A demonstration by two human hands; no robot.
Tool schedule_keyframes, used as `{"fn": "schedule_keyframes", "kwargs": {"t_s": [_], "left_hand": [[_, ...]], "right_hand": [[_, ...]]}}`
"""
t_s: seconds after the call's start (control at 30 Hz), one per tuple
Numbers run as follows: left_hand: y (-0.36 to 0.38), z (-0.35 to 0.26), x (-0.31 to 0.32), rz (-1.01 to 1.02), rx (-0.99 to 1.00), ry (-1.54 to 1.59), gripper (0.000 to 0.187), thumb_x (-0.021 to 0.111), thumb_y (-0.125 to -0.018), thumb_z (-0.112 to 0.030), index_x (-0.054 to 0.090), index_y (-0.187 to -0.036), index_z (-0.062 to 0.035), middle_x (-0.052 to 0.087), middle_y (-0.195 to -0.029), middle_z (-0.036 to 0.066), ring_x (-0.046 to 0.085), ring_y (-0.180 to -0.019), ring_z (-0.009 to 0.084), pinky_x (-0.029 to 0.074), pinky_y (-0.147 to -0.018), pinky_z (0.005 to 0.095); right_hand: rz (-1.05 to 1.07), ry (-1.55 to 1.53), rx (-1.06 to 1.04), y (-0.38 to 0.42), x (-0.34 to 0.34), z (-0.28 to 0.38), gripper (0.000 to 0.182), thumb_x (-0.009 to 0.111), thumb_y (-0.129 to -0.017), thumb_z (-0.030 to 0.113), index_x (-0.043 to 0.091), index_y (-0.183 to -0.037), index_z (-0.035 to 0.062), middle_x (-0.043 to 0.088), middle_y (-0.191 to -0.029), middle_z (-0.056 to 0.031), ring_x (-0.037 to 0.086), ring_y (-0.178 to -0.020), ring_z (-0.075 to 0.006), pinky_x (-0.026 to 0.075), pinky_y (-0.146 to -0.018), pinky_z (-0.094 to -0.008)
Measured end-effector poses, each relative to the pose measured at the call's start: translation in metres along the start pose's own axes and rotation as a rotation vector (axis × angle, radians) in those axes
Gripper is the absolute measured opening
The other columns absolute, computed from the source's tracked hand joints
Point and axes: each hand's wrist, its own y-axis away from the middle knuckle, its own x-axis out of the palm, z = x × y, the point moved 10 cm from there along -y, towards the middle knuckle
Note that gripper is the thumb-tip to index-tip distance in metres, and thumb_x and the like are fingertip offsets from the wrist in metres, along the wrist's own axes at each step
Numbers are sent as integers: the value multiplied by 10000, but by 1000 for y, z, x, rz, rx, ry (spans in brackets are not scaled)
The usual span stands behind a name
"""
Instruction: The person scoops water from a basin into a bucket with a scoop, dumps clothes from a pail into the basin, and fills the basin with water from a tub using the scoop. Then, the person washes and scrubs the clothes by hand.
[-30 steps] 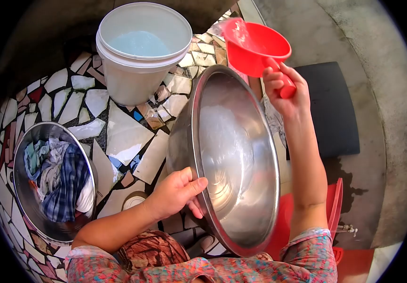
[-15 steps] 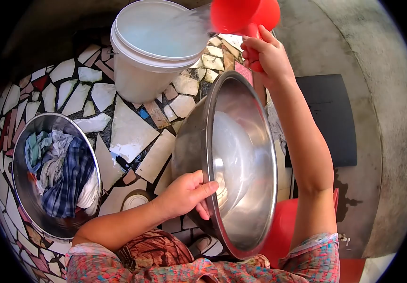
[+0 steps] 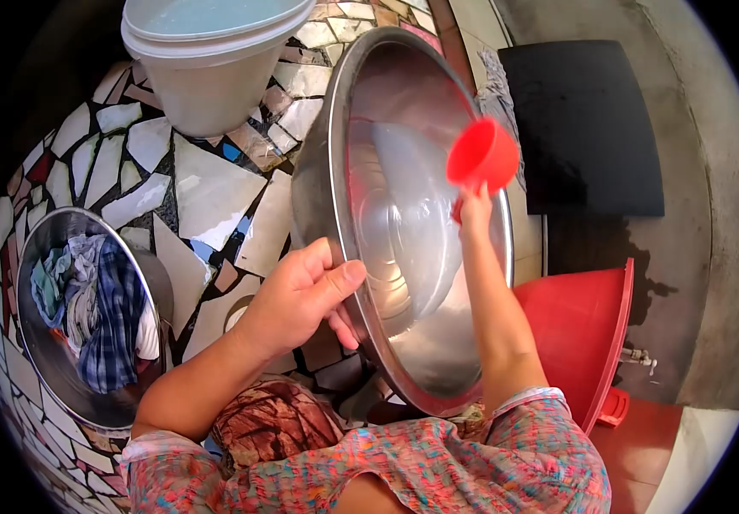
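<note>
A wide stainless-steel basin [image 3: 434, 364] stands tilted in front of me, with cloudy water [image 3: 412, 163] pooled inside. My left hand [image 3: 301, 291] grips its left rim, thumb over the edge and fingers below on the outside. In my right hand [image 3: 474, 208] is the handle of a red plastic dipper [image 3: 489, 154], held over the right side of the basin with its cup pointing away from me.
A white bucket [image 3: 215, 90] of water stands at the far left. Nearer, a smaller metal basin [image 3: 40, 364] holds wet clothes [image 3: 113, 317]. On the right are a large red tub [image 3: 566, 317], a black slab [image 3: 584, 128] and a tap [image 3: 637, 356]. Broken-tile flooring [image 3: 215, 188] spreads below.
My right hand has brought the dipper from beside the bucket, where water was pouring out of it, back over the basin. My left hand keeps its hold on the rim. The view has shifted.
</note>
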Motion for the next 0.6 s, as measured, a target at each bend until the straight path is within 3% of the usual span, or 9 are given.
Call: {"fn": "schedule_keyframes", "kwargs": {"t_s": [0.1, 0.13, 0.17, 0.27, 0.4, 0.47, 0.5, 0.57, 0.6], "left_hand": [[-1, 1, -1, -20, -7, 5, 262, 478, -932, -247, 471, -971, 12, 586, -813, 100, 609, -564, 165, 518, -458, 243], [-1, 1, -2, -25, 2, 15, 270, 486, -928, -251, 469, -973, 15, 586, -826, 104, 608, -563, 173, 520, -459, 248], [-1, 2, -3, -34, 11, 27, 279, 494, -925, -255, 467, -975, 18, 585, -838, 109, 608, -562, 181, 521, -460, 253], [0, 1, 0, -32, -5, -14, 301, 510, -916, -267, 465, -987, 22, 587, -857, 110, 611, -573, 185, 525, -463, 260], [0, -5, 7, 8, 7, -7, 341, 515, -912, -278, 462, -1051, 30, 594, -880, 111, 620, -607, 178, 527, -465, 260], [-2, -6, 5, 4, 19, 2, 351, 512, -913, -279, 458, -1071, 30, 597, -885, 113, 621, -616, 178, 528, -465, 260], [-2, -7, 5, 7, 25, 18, 361, 510, -915, -281, 455, -1090, 30, 600, -890, 115, 623, -625, 177, 528, -465, 260], [-3, -7, 2, 1, 19, 15, 353, 505, -917, -282, 457, -1080, 27, 602, -887, 115, 624, -626, 180, 530, -466, 263], [-2, -7, 1, -3, 16, 11, 345, 501, -919, -283, 459, -1070, 24, 604, -884, 116, 624, -627, 183, 532, -467, 267]], "right_hand": [[-347, -33, 249, 21, -80, -114, 599, 508, -829, 74, 230, -1359, 99, 512, -791, -74, 483, -504, -148, 404, -410, -278], [-333, -93, 295, 26, -88, -137, 702, 499, -819, 64, 132, -1414, 121, 525, -837, -95, 488, -509, -161, 406, -406, -291], [-333, -100, 306, 26, -89, -157, 702, 499, -819, 64, 132, -1414, 121, 525, -837, -95, 488, -509, -161, 406, -406, -291], [-543, -16, 283, 33, -82, -186, 775, 490, -797, 63, 52, -1433, 126, 535, -854, -110, 495, -509, -181, 406, -401, -310], [-527, -178, 165, -11, -26, -171, 742, 515, -805, 36, 83, -1407, 73, 506, -880, -118, 472, -504, -161, 383, -397, -281], [-412, -575, 291, -21, 14, -148, 543, 524, -799, 35, 303, -1295, 49, 495, -755, -74, 470, -521, -146, 397, -415, -264], [-409, -577, 294, -29, 12, -151, 543, 524, -799, 35, 303, -1295, 49, 495, -755, -74, 470, -521, -146, 397, -415, -264], [10, -1044, 418, -62, 32, -154, 381, 527, -809, 52, 436, -1178, 40, 498, -701, -76, 489, -550, -146, 418, -454, -258], [246, -1345, 472, -64, 37, -138, 168, 530, -823, 79, 486, -975, 22, 489, -748, -86, 490, -584, -132, 427, -486, -241]]}}
